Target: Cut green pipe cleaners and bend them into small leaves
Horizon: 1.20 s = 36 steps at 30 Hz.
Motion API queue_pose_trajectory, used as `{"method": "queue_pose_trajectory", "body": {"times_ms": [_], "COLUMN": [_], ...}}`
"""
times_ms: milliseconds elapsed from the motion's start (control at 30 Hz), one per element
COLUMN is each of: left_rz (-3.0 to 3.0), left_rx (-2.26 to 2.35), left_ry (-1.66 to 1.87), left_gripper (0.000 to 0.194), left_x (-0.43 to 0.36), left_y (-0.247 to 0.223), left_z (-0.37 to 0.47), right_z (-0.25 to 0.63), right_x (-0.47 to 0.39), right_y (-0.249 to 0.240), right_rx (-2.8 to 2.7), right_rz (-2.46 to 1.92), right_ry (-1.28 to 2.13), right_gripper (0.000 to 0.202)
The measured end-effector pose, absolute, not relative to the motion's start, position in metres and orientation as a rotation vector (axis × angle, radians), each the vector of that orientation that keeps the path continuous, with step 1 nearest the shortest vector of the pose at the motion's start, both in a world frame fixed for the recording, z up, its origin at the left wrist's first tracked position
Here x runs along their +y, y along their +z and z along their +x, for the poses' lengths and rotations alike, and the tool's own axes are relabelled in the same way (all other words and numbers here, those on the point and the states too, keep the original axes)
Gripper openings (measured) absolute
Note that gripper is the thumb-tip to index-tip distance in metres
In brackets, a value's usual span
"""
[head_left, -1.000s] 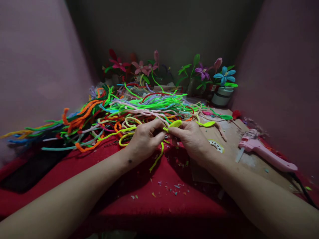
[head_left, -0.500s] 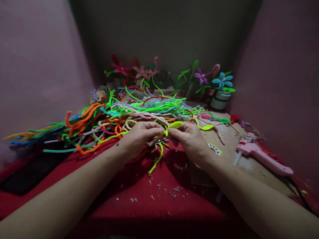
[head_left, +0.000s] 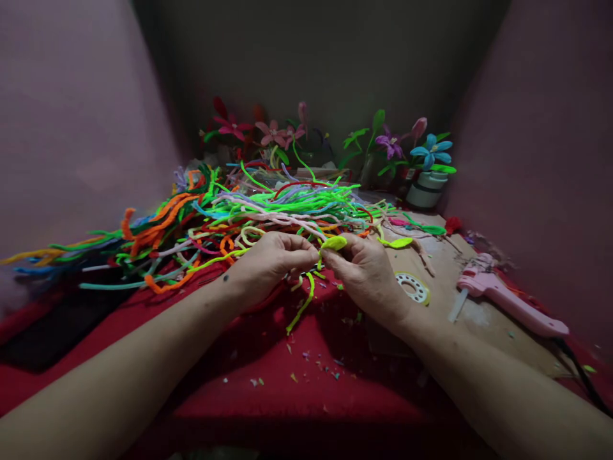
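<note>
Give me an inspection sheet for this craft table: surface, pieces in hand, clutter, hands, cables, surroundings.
Surface: red cloth, cardboard on the right.
Pieces: yellow-green leaf shape between both hands.
Clutter: heap of fuzzy stems; small scraps on the cloth.
Hands: left hand has a pinching grip at the leaf shape's base; right hand pinches it too, fingertips partly hidden.
Cables: dark cable at the pink glue gun's handle end.
Surroundings: pinkish side walls; blue craft flower above a lidded jar.

Red-covered table (head_left: 268, 383) | pipe-cleaner pile (head_left: 287, 207); cardboard (head_left: 450, 255); coloured scraps (head_left: 330, 370)
</note>
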<state>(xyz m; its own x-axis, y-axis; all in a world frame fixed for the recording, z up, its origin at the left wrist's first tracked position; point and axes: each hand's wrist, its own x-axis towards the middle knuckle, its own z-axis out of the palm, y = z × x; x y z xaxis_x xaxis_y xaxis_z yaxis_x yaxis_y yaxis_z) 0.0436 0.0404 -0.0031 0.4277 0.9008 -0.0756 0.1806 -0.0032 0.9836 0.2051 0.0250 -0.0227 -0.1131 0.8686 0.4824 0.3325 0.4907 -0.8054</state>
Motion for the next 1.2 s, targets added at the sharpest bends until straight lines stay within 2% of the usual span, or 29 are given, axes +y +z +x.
{"method": "queue_pose_trajectory", "body": {"times_ms": [100,200,267,333,433,600,667,767,933,1000,1100,1200], "left_rz": [1.926,2.741,3.233,3.463,3.228,1.922,1.534,1.256,1.135,1.203,1.456,1.908], "left_rx": [1.127,1.194,1.124,1.048,1.082,1.071,0.960,0.783,0.620,0.644,0.749,0.928], "left_ry": [0.828,1.031,1.070,1.021,1.058,1.066,0.859,0.583,0.513,0.525,0.515,0.527], "left_gripper": [0.017,0.018,0.023,0.026,0.024,0.030,0.024,0.018,0.036,0.035,0.029,0.033], "left_x": [0.038,0.035,0.032,0.030,0.031,0.044,0.050,0.052,0.048,0.048,0.049,0.045], "left_y": [-0.005,-0.008,-0.009,-0.008,-0.002,0.012,0.013,0.007,-0.003,-0.001,0.005,0.007], "left_z": [0.046,0.049,0.051,0.051,0.050,0.036,0.031,0.029,0.030,0.028,0.026,0.030], "right_z": [0.204,0.203,0.203,0.204,0.204,0.204,0.204,0.204,0.205,0.204,0.203,0.201], "right_x": [0.023,0.023,0.024,0.025,0.027,0.025,0.023,0.022,0.023,0.022,0.022,0.024], "right_y": [-0.023,-0.021,-0.018,-0.016,-0.012,-0.010,-0.009,-0.009,-0.010,-0.011,-0.013,-0.018], "right_rx": [-1.680,-1.653,-1.586,-1.480,-1.368,-1.330,-1.316,-1.347,-1.439,-1.487,-1.559,-1.605], "right_rz": [-1.067,-1.078,-1.079,-1.075,-1.051,-0.902,-0.855,-0.797,-0.795,-0.791,-0.830,-0.955], "right_ry": [0.620,0.636,0.783,0.995,1.136,1.179,1.205,1.222,1.201,1.151,1.044,0.903], "right_gripper": [0.013,0.013,0.013,0.016,0.020,0.014,0.013,0.012,0.010,0.009,0.008,0.010]}}
